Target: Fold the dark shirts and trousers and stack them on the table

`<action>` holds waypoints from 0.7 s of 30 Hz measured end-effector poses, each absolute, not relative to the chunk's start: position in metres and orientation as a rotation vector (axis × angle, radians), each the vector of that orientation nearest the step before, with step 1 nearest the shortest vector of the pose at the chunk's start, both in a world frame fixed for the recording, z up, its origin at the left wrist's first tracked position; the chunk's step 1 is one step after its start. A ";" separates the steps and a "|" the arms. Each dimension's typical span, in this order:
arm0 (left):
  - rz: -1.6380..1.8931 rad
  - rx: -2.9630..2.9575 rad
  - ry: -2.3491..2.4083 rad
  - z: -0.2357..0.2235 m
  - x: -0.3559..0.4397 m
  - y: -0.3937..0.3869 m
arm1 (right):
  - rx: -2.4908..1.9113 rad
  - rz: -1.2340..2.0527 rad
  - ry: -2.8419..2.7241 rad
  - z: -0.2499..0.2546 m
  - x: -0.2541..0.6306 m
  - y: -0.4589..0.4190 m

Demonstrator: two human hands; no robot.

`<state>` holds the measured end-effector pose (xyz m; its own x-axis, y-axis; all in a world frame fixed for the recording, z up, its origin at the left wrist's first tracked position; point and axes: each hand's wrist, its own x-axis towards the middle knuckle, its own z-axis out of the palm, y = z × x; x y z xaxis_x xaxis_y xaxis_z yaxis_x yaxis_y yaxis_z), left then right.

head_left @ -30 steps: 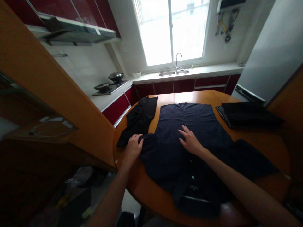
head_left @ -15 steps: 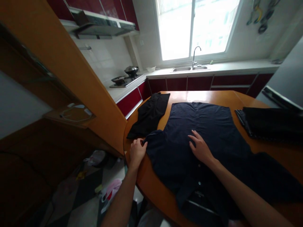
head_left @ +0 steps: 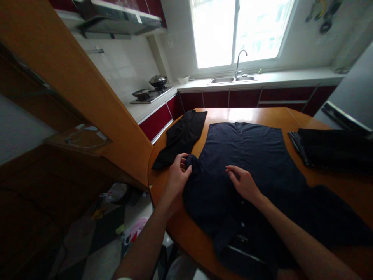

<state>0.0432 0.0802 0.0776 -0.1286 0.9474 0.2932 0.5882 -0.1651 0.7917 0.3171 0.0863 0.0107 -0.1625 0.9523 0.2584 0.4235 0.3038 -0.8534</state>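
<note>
A dark navy button shirt [head_left: 250,155] lies spread face up on a round wooden table [head_left: 256,113], collar towards me. My left hand [head_left: 177,177] pinches the end of the shirt's left sleeve and has it lifted off the table, bunched in the fingers. My right hand [head_left: 243,182] rests on the shirt's front near the button line, fingers curled and pressing the cloth.
A black garment [head_left: 180,136] lies at the table's left edge. A folded dark stack [head_left: 332,149] sits on the right. Behind are a red-fronted kitchen counter with sink [head_left: 231,79] and stove [head_left: 148,93]. A wooden partition [head_left: 72,85] stands to the left; bags litter the floor.
My left hand has lifted the sleeve end and carried it inward towards the shirt's body. My right hand drew back a little, its fingers curling. The view shifted slightly.
</note>
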 end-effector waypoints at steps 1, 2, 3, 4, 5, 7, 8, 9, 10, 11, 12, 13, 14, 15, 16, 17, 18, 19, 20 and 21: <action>1.132 1.765 1.571 0.083 0.055 0.081 | -1.235 0.919 -1.677 0.011 0.315 0.085; 1.024 1.772 1.420 0.087 0.065 0.084 | -1.218 1.034 -1.601 0.011 0.313 0.084; 0.916 1.764 1.274 0.089 0.073 0.089 | -1.196 1.139 -1.521 0.010 0.312 0.083; 0.833 1.746 1.155 0.090 0.079 0.097 | -1.177 1.224 -1.445 0.009 0.310 0.082; 0.791 1.725 1.081 0.090 0.083 0.108 | -1.168 1.285 -1.380 0.008 0.309 0.082; 0.847 1.691 1.090 0.087 0.083 0.135 | -1.177 1.339 -1.327 0.004 0.307 0.082; 0.910 1.685 1.149 0.084 0.080 0.150 | -1.190 1.341 -1.342 0.003 0.307 0.082; 0.957 1.691 1.216 0.080 0.075 0.165 | -1.207 1.331 -1.377 0.002 0.307 0.082; 0.979 1.712 1.276 0.075 0.069 0.178 | -1.227 1.306 -1.423 0.000 0.307 0.082; 0.980 1.744 1.325 0.068 0.063 0.189 | -1.247 1.269 -1.476 0.000 0.307 0.081; 0.965 1.784 1.356 0.061 0.057 0.198 | -1.268 1.219 -1.529 -0.001 0.307 0.081; 0.940 1.828 1.373 0.054 0.051 0.204 | -1.290 1.162 -1.580 -0.001 0.306 0.080; 0.907 1.873 1.381 0.046 0.045 0.208 | -1.309 1.102 -1.628 -0.001 0.306 0.079; 0.866 1.918 1.379 0.038 0.039 0.210 | -1.325 1.046 -1.674 -0.001 0.306 0.078; 0.818 1.962 1.368 0.032 0.035 0.210 | -1.336 1.001 -1.715 -0.001 0.305 0.077; 0.765 2.003 1.347 0.027 0.032 0.209 | -1.343 0.972 -1.753 0.000 0.305 0.076; 0.726 2.030 1.320 0.023 0.029 0.207 | -1.345 0.948 -1.786 0.001 0.304 0.075; 0.692 2.050 1.286 0.020 0.027 0.205 | -1.343 0.933 -1.815 0.002 0.304 0.075; 0.662 2.062 1.243 0.019 0.027 0.203 | -1.337 0.926 -1.839 0.004 0.304 0.074; 0.636 2.068 1.192 0.018 0.026 0.201 | -1.327 0.928 -1.859 0.006 0.304 0.074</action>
